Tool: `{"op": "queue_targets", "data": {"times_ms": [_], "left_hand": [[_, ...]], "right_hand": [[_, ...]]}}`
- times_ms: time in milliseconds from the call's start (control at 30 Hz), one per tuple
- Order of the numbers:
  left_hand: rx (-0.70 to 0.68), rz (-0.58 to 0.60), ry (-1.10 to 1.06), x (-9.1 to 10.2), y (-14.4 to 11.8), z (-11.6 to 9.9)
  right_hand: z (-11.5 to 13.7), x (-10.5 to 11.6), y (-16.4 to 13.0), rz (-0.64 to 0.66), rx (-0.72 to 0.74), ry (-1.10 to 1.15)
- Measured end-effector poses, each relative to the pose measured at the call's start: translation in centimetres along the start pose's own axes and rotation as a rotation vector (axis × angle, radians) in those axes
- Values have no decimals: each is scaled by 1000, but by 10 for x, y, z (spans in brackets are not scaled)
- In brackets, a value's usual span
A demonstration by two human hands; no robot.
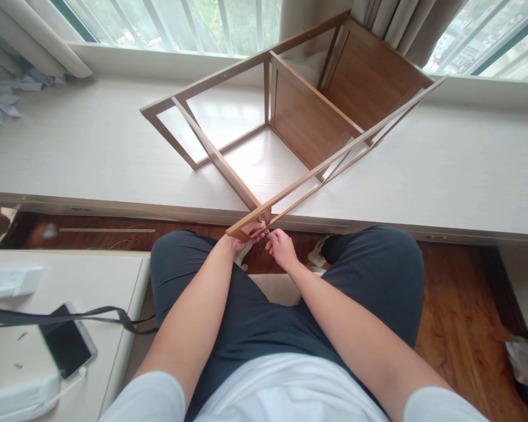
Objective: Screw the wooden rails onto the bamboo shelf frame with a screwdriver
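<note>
A wooden shelf frame (308, 117) lies on its side on the white window ledge (88, 146), its long rails reaching toward me. My left hand (243, 239) grips the near corner of the frame from below, where the rails meet. Just to the right of that corner, my right hand (281, 247) has its fingers pinched together at the rail end; whether it holds a small part is hidden. I am seated, with both knees just under the ledge.
A white side table (35, 328) at my left carries a phone (68, 347), a black strap (70, 317) and a white power strip (9, 281). Curtains (396, 23) and windows line the back. Wooden floor (466, 328) lies to the right, with a plastic bag (525, 363).
</note>
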State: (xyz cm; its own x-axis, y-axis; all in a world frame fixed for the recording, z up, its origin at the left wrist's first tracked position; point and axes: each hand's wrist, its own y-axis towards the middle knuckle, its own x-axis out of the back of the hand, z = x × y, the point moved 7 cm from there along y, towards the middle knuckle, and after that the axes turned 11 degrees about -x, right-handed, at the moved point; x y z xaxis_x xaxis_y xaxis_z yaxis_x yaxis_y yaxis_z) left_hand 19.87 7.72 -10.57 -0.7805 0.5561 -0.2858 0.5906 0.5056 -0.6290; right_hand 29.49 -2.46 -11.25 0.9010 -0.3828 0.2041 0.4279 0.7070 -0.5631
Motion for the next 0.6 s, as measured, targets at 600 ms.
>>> {"op": "queue_targets", "data": {"times_ms": [600], "left_hand": [[-8, -28, -19, -1, -2, -2]], "right_hand": [[13, 16, -8, -155, 111, -186]]}}
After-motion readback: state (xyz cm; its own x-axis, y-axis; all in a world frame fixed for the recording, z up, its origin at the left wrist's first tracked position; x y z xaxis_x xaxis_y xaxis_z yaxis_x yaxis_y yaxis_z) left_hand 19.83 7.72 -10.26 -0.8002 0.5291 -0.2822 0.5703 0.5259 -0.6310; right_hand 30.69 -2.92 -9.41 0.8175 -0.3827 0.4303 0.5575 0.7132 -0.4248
